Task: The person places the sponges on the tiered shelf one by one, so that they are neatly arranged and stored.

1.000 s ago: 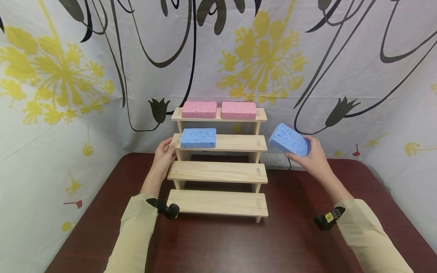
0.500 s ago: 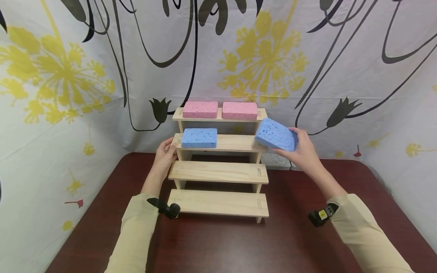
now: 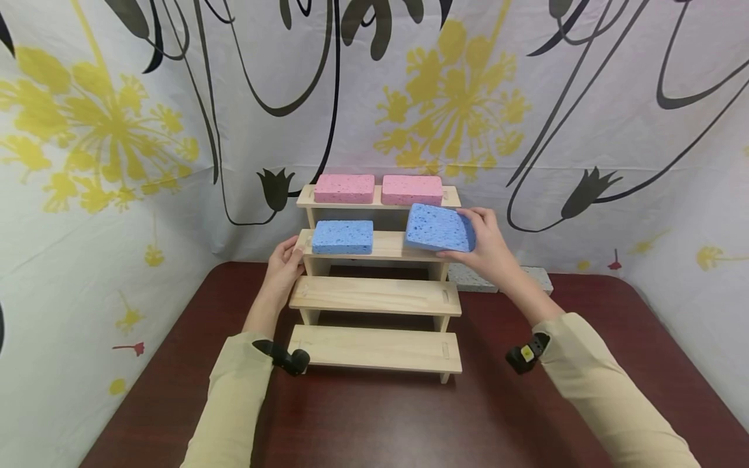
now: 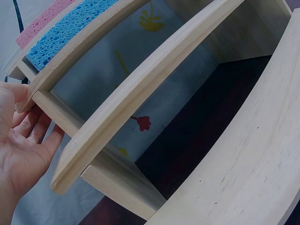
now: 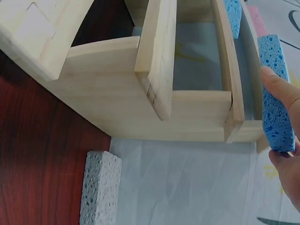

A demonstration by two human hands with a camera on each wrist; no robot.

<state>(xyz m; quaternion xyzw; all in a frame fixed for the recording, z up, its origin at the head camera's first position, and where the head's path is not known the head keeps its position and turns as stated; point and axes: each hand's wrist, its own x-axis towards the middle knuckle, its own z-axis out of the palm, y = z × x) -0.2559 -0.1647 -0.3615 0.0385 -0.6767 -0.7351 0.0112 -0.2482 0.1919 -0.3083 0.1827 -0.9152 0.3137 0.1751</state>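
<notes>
My right hand (image 3: 488,247) grips a blue sponge (image 3: 440,227), thumb on one side and fingers on the other. It is slightly tilted, held just above the right part of the stepped wooden shelf's (image 3: 374,294) second tier from the top. In the right wrist view this sponge (image 5: 274,93) appears apart from the boards. At the left end of the same tier, my left hand (image 3: 282,268) holds the board, fingers curled under its edge in the left wrist view. Another blue sponge (image 3: 342,237) lies flat on that tier's left half. Two pink sponges, left (image 3: 344,189) and right (image 3: 412,190), lie on the top tier.
Grey speckled sponges (image 3: 471,279) lie on the dark red table (image 3: 386,416) behind and right of the shelf. A patterned cloth (image 3: 363,130) hangs close behind the shelf. The two lower tiers are bare wood.
My right hand has carried the blue sponge leftward, from beside the shelf to over the second tier, and it has levelled somewhat. My left hand has stayed on the board's end.
</notes>
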